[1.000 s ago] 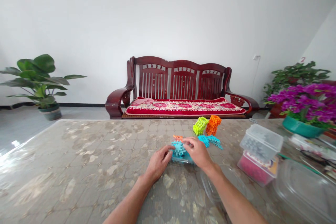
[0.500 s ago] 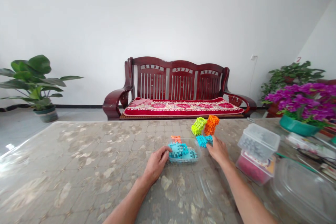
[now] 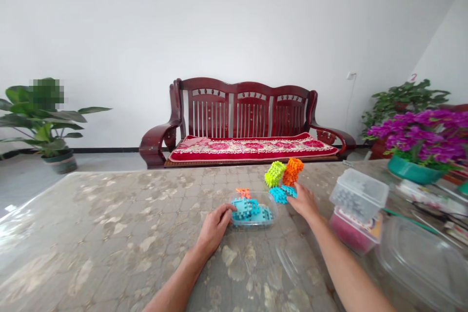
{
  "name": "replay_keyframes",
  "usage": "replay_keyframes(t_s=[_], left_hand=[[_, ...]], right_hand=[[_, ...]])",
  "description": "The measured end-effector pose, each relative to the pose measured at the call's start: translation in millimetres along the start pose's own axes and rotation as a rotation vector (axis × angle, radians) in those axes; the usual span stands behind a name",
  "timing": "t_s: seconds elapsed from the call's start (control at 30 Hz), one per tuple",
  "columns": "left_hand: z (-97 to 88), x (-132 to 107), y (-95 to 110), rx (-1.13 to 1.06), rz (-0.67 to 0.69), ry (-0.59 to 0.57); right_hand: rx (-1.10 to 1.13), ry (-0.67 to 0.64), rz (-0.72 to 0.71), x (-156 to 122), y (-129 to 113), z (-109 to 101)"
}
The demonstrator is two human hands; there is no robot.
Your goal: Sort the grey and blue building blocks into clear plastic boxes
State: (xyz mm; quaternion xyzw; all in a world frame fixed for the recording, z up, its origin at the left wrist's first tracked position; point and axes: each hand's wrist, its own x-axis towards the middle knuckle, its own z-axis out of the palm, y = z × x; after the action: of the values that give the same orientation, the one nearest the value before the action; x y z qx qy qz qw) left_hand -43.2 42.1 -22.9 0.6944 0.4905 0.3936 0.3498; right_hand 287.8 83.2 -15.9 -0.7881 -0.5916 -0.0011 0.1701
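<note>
Roughly mid-frame, two hands reach across a marble-patterned table [image 3: 109, 209] covered by a glossy clear sheet. The left hand [image 3: 214, 230] lies half-curled, its fingertips [image 3: 228, 208] against the left rim of a clear plastic tub [image 3: 272, 214], with no firm hold visible. The tub's long axis runs across the frame, and it sits just ahead of the person, holding one mass of blue interlocking blocks [image 3: 250, 210]. One small orange piece [image 3: 243, 193] sits at its far rim. The right hand [image 3: 303, 203] reaches past the tub's upper right corner, fingers slightly spread and touching a blue block cluster [image 3: 281, 195]; whether they grip it cannot be told. Just behind stand two tilted clusters, a lime-green one [image 3: 275, 174] and an orange one [image 3: 292, 171], each with its long axis leaning toward the upper right, and all have spiky, toothed edges. To the right are two stacked boxes, a lidded clear one of grey pieces [image 3: 358, 194] on a pink-filled one [image 3: 353, 231], plus a clear dish [image 3: 420, 261]. A dark red wooden bench [image 3: 244, 117] stands beyond the table.
</note>
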Motion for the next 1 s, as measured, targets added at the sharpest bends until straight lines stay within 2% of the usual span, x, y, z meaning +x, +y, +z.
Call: replay_keyframes(t_s=[0.23, 0.53, 0.73, 1.0], left_hand=[[-1.2, 0.4, 2.1, -0.006, -0.001, -0.01], [-0.1, 0.9, -0.3, -0.015, 0.0, 0.009], [-0.2, 0.3, 0.0, -0.016, 0.0, 0.0], [0.1, 0.9, 0.5, -0.02, 0.005, 0.002]], right_hand=[[0.051, -0.136, -0.084, 8.2, 3.0, -2.4], [-0.079, -0.131, 0.028, -0.2, -7.1, -11.8], [-0.184, -0.202, 0.027, -2.9, -14.1, -22.1], [-0.147, -0.162, 0.01, -9.9, -6.8, -22.6]])
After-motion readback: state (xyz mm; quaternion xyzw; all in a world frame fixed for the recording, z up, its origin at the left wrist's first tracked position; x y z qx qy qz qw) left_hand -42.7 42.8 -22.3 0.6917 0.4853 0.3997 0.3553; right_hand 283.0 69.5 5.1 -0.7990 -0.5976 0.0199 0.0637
